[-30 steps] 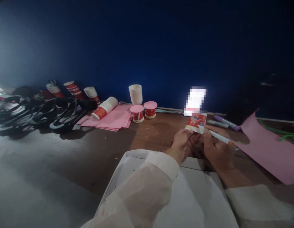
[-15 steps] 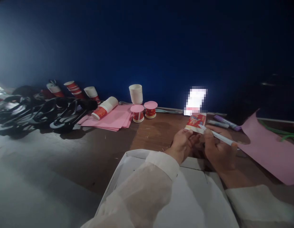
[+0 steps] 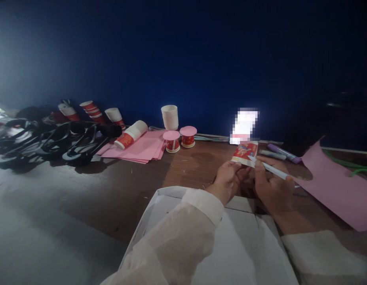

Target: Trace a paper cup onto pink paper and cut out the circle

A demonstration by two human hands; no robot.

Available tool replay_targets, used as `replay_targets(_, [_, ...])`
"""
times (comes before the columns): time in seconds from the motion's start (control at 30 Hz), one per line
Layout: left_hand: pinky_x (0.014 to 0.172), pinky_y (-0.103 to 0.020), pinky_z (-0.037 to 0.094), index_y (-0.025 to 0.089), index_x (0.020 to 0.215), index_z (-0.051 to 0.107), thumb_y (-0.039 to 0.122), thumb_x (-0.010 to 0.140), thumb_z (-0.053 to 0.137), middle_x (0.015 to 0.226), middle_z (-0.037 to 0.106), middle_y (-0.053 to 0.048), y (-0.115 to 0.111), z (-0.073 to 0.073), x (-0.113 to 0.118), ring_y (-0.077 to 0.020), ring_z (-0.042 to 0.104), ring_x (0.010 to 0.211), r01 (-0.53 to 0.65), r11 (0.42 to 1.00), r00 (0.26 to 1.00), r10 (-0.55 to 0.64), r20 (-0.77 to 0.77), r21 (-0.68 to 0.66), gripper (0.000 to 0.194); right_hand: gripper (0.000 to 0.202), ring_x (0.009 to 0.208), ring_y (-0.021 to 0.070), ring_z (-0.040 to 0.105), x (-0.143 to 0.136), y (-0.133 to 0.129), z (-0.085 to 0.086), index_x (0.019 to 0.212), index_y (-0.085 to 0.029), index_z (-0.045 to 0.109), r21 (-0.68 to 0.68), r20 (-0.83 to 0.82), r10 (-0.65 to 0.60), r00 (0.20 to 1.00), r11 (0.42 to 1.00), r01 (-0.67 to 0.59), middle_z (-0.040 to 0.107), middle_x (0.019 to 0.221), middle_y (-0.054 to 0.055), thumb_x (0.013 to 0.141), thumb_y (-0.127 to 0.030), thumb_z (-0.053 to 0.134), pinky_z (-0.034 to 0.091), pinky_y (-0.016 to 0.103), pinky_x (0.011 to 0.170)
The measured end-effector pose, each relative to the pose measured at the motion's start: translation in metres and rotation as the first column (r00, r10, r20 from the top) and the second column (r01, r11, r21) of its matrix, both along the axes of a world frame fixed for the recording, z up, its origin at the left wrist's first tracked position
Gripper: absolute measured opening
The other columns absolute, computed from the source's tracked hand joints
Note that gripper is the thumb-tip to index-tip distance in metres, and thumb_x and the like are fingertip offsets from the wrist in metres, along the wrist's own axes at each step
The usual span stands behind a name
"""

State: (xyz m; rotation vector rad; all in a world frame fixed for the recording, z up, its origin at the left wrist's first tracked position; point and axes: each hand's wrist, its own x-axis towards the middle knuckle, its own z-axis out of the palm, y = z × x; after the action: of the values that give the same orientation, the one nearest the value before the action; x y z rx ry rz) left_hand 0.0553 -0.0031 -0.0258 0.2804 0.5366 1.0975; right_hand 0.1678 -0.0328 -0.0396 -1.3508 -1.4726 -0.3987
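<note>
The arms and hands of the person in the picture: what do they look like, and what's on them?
The left hand and right hand are bare, with no gloves. The left sleeve is long, loose and whitish, with a wide, plain cuff. The right sleeve is whitish too, but blurry.

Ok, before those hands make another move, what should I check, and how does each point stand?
1. Left hand gripping the red cup: ok, fingers at its near edge.
2. Right hand holding the white pen: ok.
3. Pen tip directed at the cup: ok.
4. Tip actually touching the cup: cannot tell.
5. A free hand: not ok, both are occupied.
6. Pink discs on the two small cups: ok, one on each.
</note>
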Motion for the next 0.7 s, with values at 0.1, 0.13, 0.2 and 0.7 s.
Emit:
replay_targets(0.1, [0.092, -0.029, 0.056, 0.015, 0.071, 0.061, 0.002, 0.081, 0.064, 0.075, 0.067, -0.004, 0.0002, -0.0004, -0.0002, -0.0123, 0.066, 0.070, 0.008, 1.000, 1.000, -0.008, -0.013, -0.001, 0.017, 0.023, 0.095, 0.0282, 0.075, -0.0030, -0.0024, 0.0028, 0.099, -0.017, 0.075, 0.033, 0.023, -0.031, 0.999, 0.999, 0.030, 0.079, 0.098, 0.014, 0.099, -0.032, 0.057, 0.059, 0.044, 0.089])
replay_targets(0.13, [0.092, -0.029, 0.056, 0.015, 0.072, 0.061, 0.002, 0.081, 0.065, 0.075, 0.068, -0.004, 0.0002, -0.0004, -0.0003, -0.0122, 0.066, 0.070, 0.008, 1.000, 1.000, -0.008, -0.015, -0.001, 0.016, 0.023, 0.095, 0.0275, 0.075, -0.0040, -0.0033, 0.0040, 0.100, -0.017, 0.075, 0.044, 0.018, -0.036, 0.999, 0.998, 0.035, 0.079, 0.098, 0.014, 0.099, -0.032, 0.058, 0.059, 0.043, 0.089])
replay_targets(0.2, [0.092, -0.029, 0.057, 0.015, 0.073, 0.063, 0.004, 0.081, 0.065, 0.076, 0.068, -0.004, 0.0000, -0.0007, -0.0007, -0.0122, 0.066, 0.070, 0.006, 1.000, 1.000, -0.005, -0.015, 0.016, 0.014, 0.023, 0.096, 0.0273, 0.074, -0.0054, -0.0047, 0.0062, 0.100, -0.017, 0.075, 0.059, -0.012, -0.034, 0.999, 0.998, 0.034, 0.079, 0.100, 0.014, 0.099, -0.032, 0.057, 0.059, 0.043, 0.090])
replay_targets(0.7, [0.099, -0.029, 0.051, 0.019, 0.078, 0.060, 0.008, 0.083, 0.071, 0.083, 0.067, -0.001, 0.0088, -0.0100, -0.0011, -0.0114, 0.066, 0.081, -0.109, 0.994, 0.990, 0.110, 0.086, -0.010, 0.015, 0.025, 0.095, 0.0265, 0.074, -0.0088, -0.0069, 0.0041, 0.103, -0.017, 0.074, 0.053, -0.067, 0.036, 0.997, 0.998, -0.033, 0.078, 0.101, 0.013, 0.099, -0.034, 0.057, 0.059, 0.044, 0.090])
